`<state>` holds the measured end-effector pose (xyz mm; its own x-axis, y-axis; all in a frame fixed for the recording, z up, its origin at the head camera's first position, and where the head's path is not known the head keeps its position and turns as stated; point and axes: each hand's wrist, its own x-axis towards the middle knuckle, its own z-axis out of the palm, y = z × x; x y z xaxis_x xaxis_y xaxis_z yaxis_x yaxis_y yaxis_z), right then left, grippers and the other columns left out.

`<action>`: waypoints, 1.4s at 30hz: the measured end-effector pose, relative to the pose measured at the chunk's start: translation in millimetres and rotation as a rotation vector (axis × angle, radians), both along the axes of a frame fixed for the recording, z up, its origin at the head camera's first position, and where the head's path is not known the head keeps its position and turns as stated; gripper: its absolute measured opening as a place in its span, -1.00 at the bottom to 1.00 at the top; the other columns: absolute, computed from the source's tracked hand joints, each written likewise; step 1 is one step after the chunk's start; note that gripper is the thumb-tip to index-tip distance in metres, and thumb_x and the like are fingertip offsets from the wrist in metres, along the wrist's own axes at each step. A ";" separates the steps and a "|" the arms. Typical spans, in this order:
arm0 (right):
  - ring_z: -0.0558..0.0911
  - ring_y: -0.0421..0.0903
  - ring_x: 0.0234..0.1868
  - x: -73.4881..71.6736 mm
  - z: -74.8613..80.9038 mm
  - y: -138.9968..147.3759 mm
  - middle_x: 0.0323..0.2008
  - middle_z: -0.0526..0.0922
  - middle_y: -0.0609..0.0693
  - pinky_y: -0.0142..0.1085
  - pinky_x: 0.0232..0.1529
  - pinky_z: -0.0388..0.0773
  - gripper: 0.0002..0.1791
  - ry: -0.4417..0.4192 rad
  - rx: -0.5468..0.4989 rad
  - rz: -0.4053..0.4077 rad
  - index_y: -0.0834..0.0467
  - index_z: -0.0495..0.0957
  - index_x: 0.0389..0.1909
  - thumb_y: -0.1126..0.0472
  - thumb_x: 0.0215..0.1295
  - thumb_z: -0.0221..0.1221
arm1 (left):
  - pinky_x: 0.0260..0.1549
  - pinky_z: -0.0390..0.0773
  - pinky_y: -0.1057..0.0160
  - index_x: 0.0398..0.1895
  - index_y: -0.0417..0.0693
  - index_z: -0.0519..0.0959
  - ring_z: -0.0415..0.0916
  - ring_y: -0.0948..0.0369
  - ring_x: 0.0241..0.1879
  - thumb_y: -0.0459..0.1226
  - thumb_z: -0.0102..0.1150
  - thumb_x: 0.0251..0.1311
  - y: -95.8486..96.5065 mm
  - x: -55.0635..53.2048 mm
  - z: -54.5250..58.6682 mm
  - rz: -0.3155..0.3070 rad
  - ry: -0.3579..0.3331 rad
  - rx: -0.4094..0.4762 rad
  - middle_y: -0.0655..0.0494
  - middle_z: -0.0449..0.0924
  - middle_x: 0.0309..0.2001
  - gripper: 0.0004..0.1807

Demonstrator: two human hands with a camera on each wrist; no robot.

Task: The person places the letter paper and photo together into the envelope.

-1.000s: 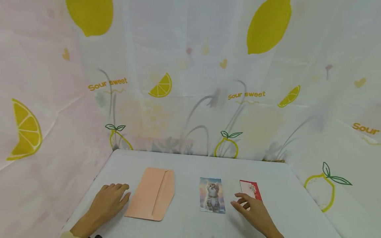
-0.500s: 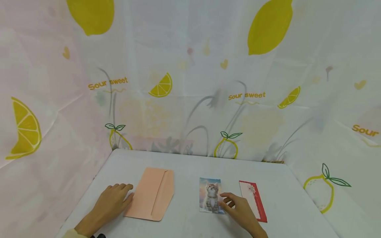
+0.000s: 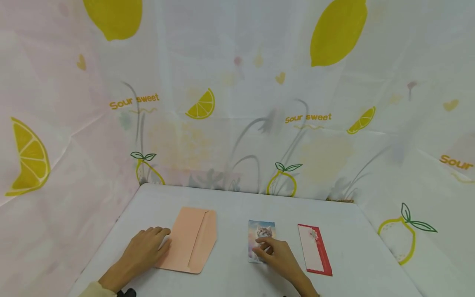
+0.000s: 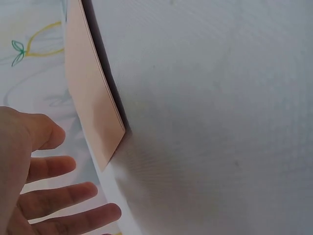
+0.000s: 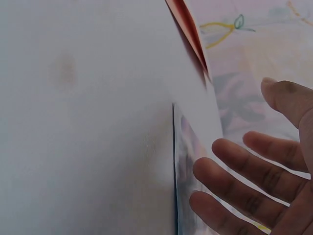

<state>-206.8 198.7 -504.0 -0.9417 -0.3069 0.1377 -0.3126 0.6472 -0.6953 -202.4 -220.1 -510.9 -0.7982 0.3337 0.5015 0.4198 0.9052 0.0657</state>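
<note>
behind a white table (image 3: 231,247), a lemon-printed cloth (image 3: 237,24) is hung. the right hand (image 3: 278,256) has just been moved from the red-edged card (image 3: 314,252) to the kitten card (image 3: 264,231), which lies right of the peach envelope (image 3: 185,239) and is now partly hidden and nearest to that hand. the left hand (image 3: 146,247) has been brought to the envelope's left edge. on both hands the fingers are parted and relaxed; nothing is grasped, and whether anything is touched cannot be told.
</note>
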 end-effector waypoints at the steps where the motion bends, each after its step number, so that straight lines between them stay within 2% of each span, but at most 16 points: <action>1: 0.61 -0.34 -0.44 -1.2 -0.9 -3.5 -0.34 0.72 -0.20 -0.38 -0.43 0.54 -0.55 0.004 -0.003 0.006 0.16 0.69 0.04 -0.13 0.39 0.29 | -0.32 0.62 -0.01 -0.15 -0.14 0.71 0.67 0.02 -0.25 -0.22 0.43 0.20 0.7 -0.4 -0.1 0.001 -0.003 -0.002 -0.02 0.73 -0.21 -0.77; 7: 0.62 -0.35 -0.49 -9.9 -6.9 -24.5 -0.37 0.74 -0.19 -0.39 -0.46 0.54 -0.51 0.058 -0.029 0.064 0.18 0.69 0.03 -0.16 0.41 0.27 | -0.33 0.61 0.00 -0.15 -0.12 0.70 0.67 0.02 -0.24 -0.21 0.43 0.21 3.9 -3.6 -1.1 0.002 -0.004 -0.012 -0.02 0.73 -0.21 -0.77; 14: 0.57 -0.35 -0.57 -14.9 -7.6 -50.1 -0.38 0.74 -0.16 -0.38 -0.54 0.51 -0.53 0.041 -0.050 0.111 0.20 0.68 0.04 -0.11 0.40 0.30 | -0.39 0.59 0.04 -0.15 -0.11 0.69 0.65 0.05 -0.29 -0.20 0.47 0.17 5.1 -8.2 -4.1 -0.026 0.028 -0.021 -0.01 0.73 -0.23 -0.75; 21: 0.60 -0.34 -0.61 -21.6 -9.5 -75.3 -0.39 0.75 -0.12 -0.39 -0.56 0.53 -0.56 0.033 -0.071 0.134 0.20 0.69 0.04 -0.07 0.40 0.31 | -0.34 0.60 0.01 -0.09 -0.09 0.67 0.64 0.01 -0.22 -0.18 0.45 0.20 9.7 -11.5 -5.6 -0.008 -0.016 -0.022 -0.02 0.71 -0.16 -0.73; 26: 0.59 -0.38 -0.55 -22.2 -9.8 -92.6 -0.39 0.75 -0.11 -0.43 -0.52 0.53 -0.58 0.062 -0.012 0.147 0.19 0.69 0.04 -0.04 0.36 0.35 | -0.30 0.62 -0.01 -0.05 -0.10 0.67 0.63 0.00 -0.17 -0.16 0.44 0.22 11.8 -13.1 -6.7 0.008 -0.046 -0.034 -0.04 0.69 -0.11 -0.69; 34: 0.49 -0.43 -0.59 -23.2 -10.4 -118.2 -0.42 0.72 -0.20 -0.47 -0.58 0.43 -0.58 0.093 0.064 0.146 0.14 0.70 0.06 -0.04 0.32 0.39 | -0.38 0.61 0.04 -0.05 -0.09 0.65 0.62 0.01 -0.20 -0.12 0.48 0.17 15.5 -16.4 -9.7 -0.041 0.004 -0.046 -0.03 0.67 -0.12 -0.64; 38: 0.46 -0.43 -0.62 -22.8 -10.4 -126.5 -0.48 0.69 -0.22 -0.47 -0.61 0.39 -0.59 0.117 0.088 0.140 0.15 0.71 0.03 -0.02 0.29 0.41 | -0.37 0.59 0.04 -0.03 -0.10 0.63 0.60 0.02 -0.20 -0.09 0.46 0.18 19.5 -17.0 -11.9 -0.070 0.003 -0.049 -0.01 0.65 -0.11 -0.61; 42: 0.48 -0.44 -0.55 -22.9 -8.9 -133.9 -0.50 0.66 -0.24 -0.50 -0.53 0.42 -0.61 0.142 0.127 0.135 0.16 0.74 -0.03 -0.01 0.25 0.44 | -0.35 0.59 0.02 -0.02 -0.11 0.62 0.59 0.01 -0.18 -0.06 0.44 0.21 21.6 -16.1 -11.7 -0.058 -0.013 -0.064 -0.02 0.64 -0.10 -0.59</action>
<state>-229.7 64.8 -513.0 -0.8648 -0.4522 0.2181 -0.4912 0.6723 -0.5539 -218.5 -198.5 -522.6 -0.7826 0.4108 0.4678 0.4715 0.8818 0.0143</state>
